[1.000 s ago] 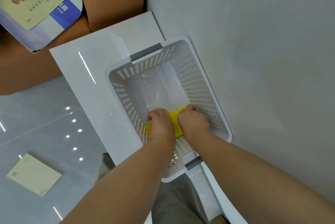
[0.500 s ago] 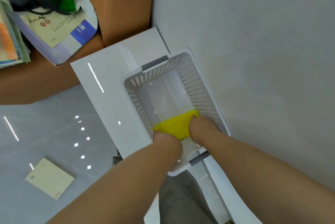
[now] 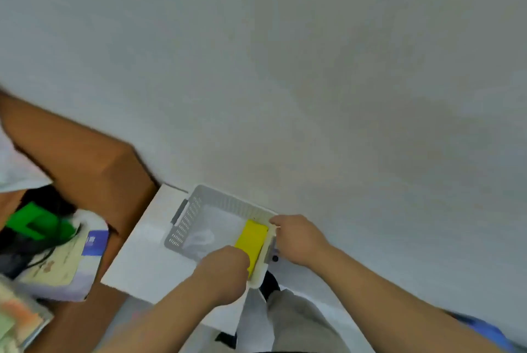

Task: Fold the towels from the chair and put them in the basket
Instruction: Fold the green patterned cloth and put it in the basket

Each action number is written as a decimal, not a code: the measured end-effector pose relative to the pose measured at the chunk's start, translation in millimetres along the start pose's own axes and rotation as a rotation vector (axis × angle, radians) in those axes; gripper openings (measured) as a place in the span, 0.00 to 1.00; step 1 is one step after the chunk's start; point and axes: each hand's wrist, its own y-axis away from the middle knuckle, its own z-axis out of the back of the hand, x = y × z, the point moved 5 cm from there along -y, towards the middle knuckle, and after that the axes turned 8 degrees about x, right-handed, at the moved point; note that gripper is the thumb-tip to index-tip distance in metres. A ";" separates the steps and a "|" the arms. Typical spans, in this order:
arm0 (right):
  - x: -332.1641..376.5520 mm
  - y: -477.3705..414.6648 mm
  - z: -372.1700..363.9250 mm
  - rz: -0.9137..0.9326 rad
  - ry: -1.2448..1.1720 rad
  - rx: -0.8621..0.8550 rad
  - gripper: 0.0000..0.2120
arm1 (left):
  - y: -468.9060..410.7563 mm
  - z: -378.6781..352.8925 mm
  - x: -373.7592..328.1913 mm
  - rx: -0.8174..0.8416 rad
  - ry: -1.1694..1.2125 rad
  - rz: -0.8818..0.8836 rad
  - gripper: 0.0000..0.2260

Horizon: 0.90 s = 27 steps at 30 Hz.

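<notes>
A plain pale wall (image 3: 313,67) fills most of the frame. Below it, at lower centre, a white tabletop (image 3: 142,261) carries a grey perforated basket (image 3: 182,227). The whole view is blurred.

One yellow towel (image 3: 252,238), folded into a narrow rectangle, lies flat inside the basket against its right-hand end. The rest of the basket floor looks bare.

The left hand (image 3: 225,272) sits at the towel's lower end with its fingers curled under. I cannot tell whether it pinches the cloth or only rests there. The right hand (image 3: 299,238) is at the basket's right rim, fingers bent towards the edge. Whether it grips the rim is also unclear.

By my reading the first towel is folded and delivered, and the hands have only to let go. The chair is out of view, so how many towels remain cannot be told.

A brown cardboard box (image 3: 85,158) and a pile of papers (image 3: 57,267) occupy the lower left.
</notes>
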 end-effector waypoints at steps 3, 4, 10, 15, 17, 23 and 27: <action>-34.7 71.0 14.5 -0.089 -0.319 -0.292 0.17 | 14.7 38.1 -49.7 -0.141 -0.039 -0.157 0.10; -49.1 97.8 12.9 -0.128 -0.403 -0.386 0.17 | 21.0 44.3 -72.3 -0.158 -0.037 -0.227 0.11; -146.6 276.7 -17.9 -0.347 -0.673 -0.759 0.14 | 63.7 45.4 -247.9 -0.214 -0.254 -0.614 0.11; -241.4 425.6 -98.1 -0.602 -0.871 -1.028 0.11 | 109.3 -31.0 -398.2 -0.118 -0.347 -0.844 0.10; -274.9 480.8 -138.6 -0.690 -0.937 -1.089 0.10 | 131.0 -75.5 -455.7 -0.075 -0.384 -0.926 0.10; -379.3 635.3 -265.4 -0.855 -1.039 -1.175 0.10 | 188.1 -233.0 -615.0 0.096 -0.432 -1.084 0.08; -445.2 737.9 -340.9 -0.936 -1.069 -1.141 0.10 | 222.2 -328.2 -714.0 0.211 -0.377 -1.078 0.08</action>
